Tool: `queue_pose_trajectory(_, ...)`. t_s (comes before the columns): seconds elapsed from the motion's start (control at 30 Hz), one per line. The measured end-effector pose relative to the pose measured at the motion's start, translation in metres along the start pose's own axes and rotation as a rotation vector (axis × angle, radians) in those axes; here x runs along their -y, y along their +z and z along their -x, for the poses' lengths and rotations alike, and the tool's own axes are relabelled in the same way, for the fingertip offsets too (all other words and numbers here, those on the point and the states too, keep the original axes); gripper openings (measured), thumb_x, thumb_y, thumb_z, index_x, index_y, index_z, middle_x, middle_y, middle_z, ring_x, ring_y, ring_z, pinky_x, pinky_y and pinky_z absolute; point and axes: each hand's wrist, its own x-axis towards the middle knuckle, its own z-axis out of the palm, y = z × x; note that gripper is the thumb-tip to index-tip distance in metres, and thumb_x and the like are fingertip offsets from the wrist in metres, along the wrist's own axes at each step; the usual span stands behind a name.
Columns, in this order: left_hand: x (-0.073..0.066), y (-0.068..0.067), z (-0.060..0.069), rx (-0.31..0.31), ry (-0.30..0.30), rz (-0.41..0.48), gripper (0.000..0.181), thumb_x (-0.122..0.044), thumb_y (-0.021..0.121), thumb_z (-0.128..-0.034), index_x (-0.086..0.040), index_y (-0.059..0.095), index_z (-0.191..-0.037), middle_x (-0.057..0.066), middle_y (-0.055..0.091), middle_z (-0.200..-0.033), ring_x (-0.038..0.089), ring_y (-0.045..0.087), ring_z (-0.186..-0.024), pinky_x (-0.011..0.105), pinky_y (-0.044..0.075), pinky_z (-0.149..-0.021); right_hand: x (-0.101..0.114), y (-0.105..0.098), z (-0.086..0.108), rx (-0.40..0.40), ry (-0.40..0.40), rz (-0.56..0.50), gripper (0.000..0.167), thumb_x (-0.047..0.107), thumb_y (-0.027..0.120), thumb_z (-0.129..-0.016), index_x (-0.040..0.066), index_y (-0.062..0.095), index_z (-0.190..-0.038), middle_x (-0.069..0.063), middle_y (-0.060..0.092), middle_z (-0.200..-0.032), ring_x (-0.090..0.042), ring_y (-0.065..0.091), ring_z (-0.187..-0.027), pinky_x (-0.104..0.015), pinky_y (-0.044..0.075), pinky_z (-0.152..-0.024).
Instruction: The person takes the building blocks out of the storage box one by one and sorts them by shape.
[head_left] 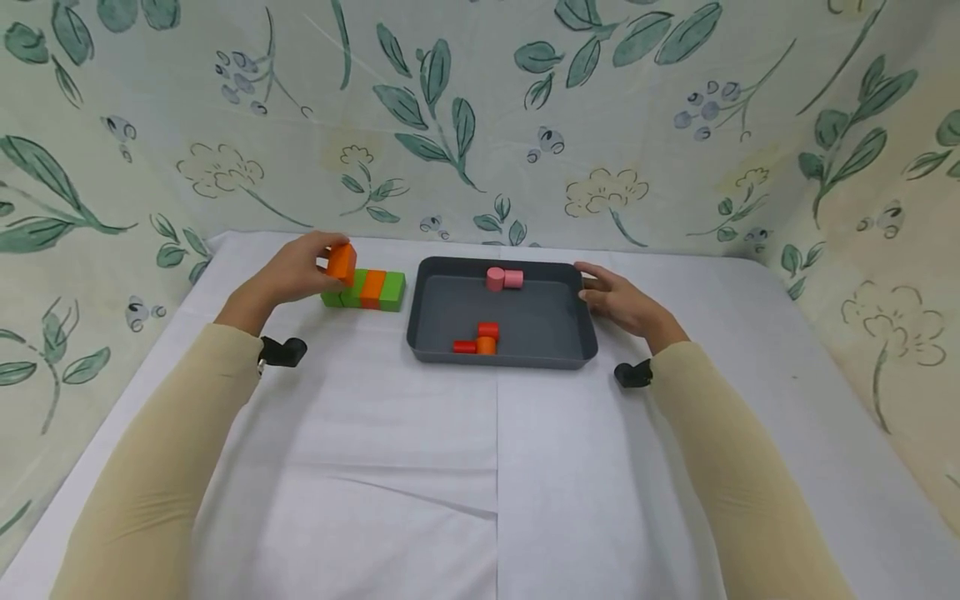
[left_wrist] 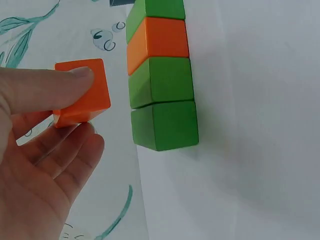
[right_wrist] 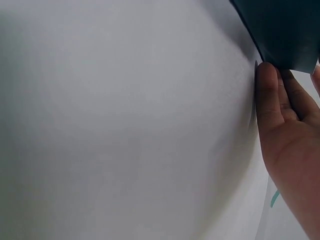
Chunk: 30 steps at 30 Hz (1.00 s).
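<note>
My left hand [head_left: 294, 271] pinches an orange block [head_left: 342, 262] between thumb and fingers, raised by the left end of a row of blocks. In the left wrist view the thumb of my left hand [left_wrist: 47, 135] lies over the held orange block [left_wrist: 98, 90]. The row beside it has green blocks [left_wrist: 175, 126] and one orange block [left_wrist: 167, 37]. My right hand [head_left: 618, 304] touches the right side of the grey tray [head_left: 525, 364]; in the right wrist view the fingertips of that hand [right_wrist: 295, 125] rest against the tray's wall [right_wrist: 285, 35].
Inside the tray, two pink cylinders [head_left: 495, 279] are near the back wall. Nearer the front are two red cylinders [head_left: 488, 330] and an orange cylinder [head_left: 486, 345]. A white cloth [head_left: 390, 450] covers the table, and a leaf-patterned curtain [head_left: 465, 167] hangs behind it.
</note>
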Motion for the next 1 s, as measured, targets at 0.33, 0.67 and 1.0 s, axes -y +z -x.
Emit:
queue_pose_trajectory(0.33, 0.024, -0.012, 0.006, 0.002, -0.061, -0.001, 0.073, -0.016, 0.069, -0.0900, -0.004, 0.034, -0.153, 0.024, 0.039, -0.150, 0.045, 0.036, -0.134, 0.063, 0.040, -0.110, 0.000, 0.000, 0.000, 0.003, -0.011, -0.003, 0.068, 0.010, 0.045, -0.103, 0.029, 0.013, -0.160, -0.016, 0.010, -0.168, -0.035, 0.018, -0.155, -0.053, 0.020, -0.126)
queue_pose_trajectory(0.67, 0.045, -0.011, 0.007, 0.009, -0.151, 0.017, 0.074, -0.014, 0.068, -0.0898, -0.003, 0.030, -0.153, 0.028, 0.035, -0.150, 0.047, 0.034, -0.134, 0.064, 0.037, -0.112, 0.001, -0.001, 0.002, 0.007, -0.010, 0.007, 0.067, 0.009, 0.044, -0.103, 0.026, 0.013, -0.160, -0.018, 0.010, -0.167, -0.036, 0.018, -0.155, -0.053, 0.020, -0.126)
queue_pose_trajectory(1.0, 0.052, -0.007, 0.007, 0.022, -0.179, 0.038, 0.074, -0.012, 0.066, -0.0907, -0.006, 0.030, -0.155, 0.027, 0.033, -0.152, 0.047, 0.033, -0.133, 0.064, 0.037, -0.112, 0.001, -0.001, 0.002, 0.021, -0.011, 0.008, 0.067, 0.012, 0.045, -0.104, 0.028, 0.012, -0.160, -0.016, 0.008, -0.168, -0.036, 0.016, -0.155, -0.053, 0.019, -0.126)
